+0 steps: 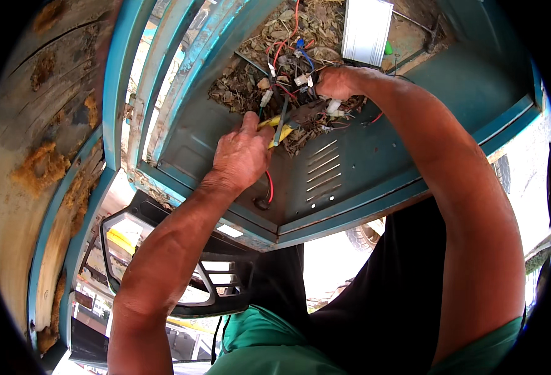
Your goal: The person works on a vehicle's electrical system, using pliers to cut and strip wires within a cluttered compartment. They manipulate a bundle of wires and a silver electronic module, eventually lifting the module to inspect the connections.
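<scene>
My left hand [243, 155] is closed around a yellow object [279, 130] whose kind I cannot make out. A thin grey strip [281, 120] crosses in front of it. Farther right, my right hand [339, 83] reaches in among loose wires, its fingers curled and their tips hidden. Around both hands lies a tangle of wires, with red wire [278, 55], a blue connector [300, 44] and white plugs [267, 97]. Dry leaves [253, 69] lie beneath the wires, inside a teal metal compartment [344, 181].
A ribbed silver metal box [367, 31] sits beyond my right hand. Slotted vents [323, 165] pierce the compartment floor, and a red wire [269, 185] comes up in the near corner. Teal bars [163, 81] stand at left, beside a worn panel [57, 125]. A black frame [216, 275] is below.
</scene>
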{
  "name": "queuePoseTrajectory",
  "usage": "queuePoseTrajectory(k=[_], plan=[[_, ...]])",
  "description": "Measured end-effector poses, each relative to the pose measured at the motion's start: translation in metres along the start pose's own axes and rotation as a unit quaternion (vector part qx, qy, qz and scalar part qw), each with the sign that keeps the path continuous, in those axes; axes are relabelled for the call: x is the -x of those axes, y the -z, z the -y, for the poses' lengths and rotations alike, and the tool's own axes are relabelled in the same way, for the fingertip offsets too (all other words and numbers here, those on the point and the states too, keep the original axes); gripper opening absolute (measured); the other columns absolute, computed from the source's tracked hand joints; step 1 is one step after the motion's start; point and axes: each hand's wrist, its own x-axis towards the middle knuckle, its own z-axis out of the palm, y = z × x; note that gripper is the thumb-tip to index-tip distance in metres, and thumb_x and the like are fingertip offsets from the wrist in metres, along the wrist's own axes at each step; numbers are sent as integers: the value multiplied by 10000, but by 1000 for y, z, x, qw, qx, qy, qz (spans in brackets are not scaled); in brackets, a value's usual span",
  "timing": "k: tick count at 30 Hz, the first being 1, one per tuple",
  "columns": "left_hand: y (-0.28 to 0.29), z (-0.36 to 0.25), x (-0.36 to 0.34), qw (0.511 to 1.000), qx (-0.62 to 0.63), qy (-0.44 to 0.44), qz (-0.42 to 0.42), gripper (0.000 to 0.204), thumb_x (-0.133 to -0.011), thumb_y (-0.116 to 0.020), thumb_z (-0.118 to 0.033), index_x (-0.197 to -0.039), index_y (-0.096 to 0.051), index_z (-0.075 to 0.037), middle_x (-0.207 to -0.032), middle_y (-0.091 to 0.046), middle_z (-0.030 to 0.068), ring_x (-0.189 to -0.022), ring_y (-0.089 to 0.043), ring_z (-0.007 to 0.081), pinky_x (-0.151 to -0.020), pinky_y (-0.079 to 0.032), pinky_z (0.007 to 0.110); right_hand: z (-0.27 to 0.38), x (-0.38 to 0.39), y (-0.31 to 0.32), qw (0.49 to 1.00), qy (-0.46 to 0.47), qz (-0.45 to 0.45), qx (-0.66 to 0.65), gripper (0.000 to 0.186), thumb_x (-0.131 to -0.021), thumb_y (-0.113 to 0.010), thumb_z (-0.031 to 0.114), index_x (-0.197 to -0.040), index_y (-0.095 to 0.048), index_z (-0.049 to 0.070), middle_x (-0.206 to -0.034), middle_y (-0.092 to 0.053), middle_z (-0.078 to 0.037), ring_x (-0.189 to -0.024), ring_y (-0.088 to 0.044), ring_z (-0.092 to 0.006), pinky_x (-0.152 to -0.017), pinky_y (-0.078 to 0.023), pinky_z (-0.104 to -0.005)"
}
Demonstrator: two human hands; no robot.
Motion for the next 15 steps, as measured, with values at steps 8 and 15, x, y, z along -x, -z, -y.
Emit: queuePoseTrajectory(k=[8, 15], plan=[[2, -13, 8, 971, 197, 105, 83, 307, -903, -732, -263, -1099, -678, -34, -942, -591, 183, -798, -658, 352, -737, -535, 459, 12, 8, 10, 999, -14, -49, -1, 169, -912, -542, 138, -965, -688, 70, -1036, -684, -138, -1059, -664, -325, -871, -562, -401], [-17, -43, 16, 659, 672, 268, 207, 301, -991, -671, -343, -1042, -577, -61, -883, -611, 76, -587, -508, 137, -556, -454, 331, 19, 16, 18, 990, -62, -56, -118, 316, -934, -491, 237, -988, -700, 5, -1035, -693, -221, -986, -667, -366, -851, -537, -457]])
